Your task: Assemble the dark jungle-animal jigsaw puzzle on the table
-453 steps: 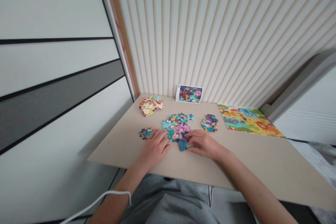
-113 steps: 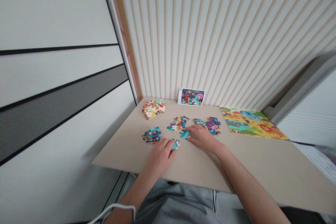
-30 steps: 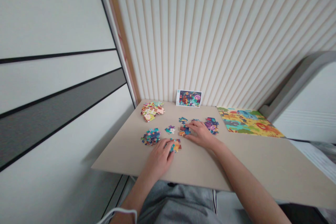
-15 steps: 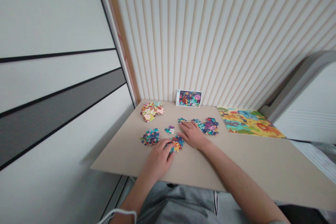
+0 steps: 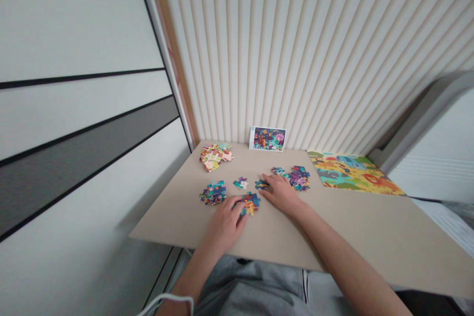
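Note:
My left hand rests on the table with its fingers spread, touching the left side of a small group of joined puzzle pieces. Part of that group is hidden under the fingers. To the right, my right hand has its fingertips on a dark blue puzzle piece lying flat just above the joined group. A single purple, white and teal piece lies between the hands, farther back. Beside my left hand is a pile of mixed pieces. Purple and teal pieces lie behind my right hand.
A picture card leans upright against the pleated wall. Lighter puzzle pieces are heaped at the table's back left. A colourful animal picture board lies at the back right. A white cable hangs by my left forearm.
My right hand has come nearer and slightly right, sliding the dark blue piece from the back toward the joined group. My left hand has stayed almost still.

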The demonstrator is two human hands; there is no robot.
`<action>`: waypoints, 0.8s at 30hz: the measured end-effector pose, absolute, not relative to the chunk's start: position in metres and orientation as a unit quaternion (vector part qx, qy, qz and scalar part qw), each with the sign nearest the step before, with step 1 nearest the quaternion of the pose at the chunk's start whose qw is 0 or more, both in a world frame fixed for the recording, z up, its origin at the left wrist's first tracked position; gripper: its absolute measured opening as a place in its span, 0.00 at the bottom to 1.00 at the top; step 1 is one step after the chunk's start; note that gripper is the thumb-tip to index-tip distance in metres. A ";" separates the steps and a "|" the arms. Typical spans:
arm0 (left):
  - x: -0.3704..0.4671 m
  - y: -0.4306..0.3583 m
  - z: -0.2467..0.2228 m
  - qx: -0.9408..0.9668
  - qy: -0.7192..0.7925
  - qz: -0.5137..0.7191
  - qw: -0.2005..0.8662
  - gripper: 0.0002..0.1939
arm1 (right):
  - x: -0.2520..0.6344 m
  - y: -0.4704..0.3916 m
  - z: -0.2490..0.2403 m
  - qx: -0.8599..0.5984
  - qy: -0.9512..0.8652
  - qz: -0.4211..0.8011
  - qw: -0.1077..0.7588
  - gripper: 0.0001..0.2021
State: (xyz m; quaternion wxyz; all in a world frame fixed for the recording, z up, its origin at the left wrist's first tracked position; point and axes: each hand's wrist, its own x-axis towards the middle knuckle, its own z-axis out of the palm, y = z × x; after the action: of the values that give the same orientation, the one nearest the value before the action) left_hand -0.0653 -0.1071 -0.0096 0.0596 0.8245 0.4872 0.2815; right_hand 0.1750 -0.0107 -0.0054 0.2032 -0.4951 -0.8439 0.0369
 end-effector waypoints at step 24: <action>-0.066 -0.105 -0.014 0.823 0.488 0.285 0.057 0.16 | 0.132 -0.004 0.006 -0.328 -0.922 0.079 0.189 0.19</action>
State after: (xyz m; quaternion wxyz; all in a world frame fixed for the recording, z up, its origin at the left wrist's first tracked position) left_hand -0.0656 -0.1050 -0.0135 0.0568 0.8230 0.4884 0.2846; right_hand 0.1319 -0.0040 0.0059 0.1890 -0.3275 -0.9224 0.0791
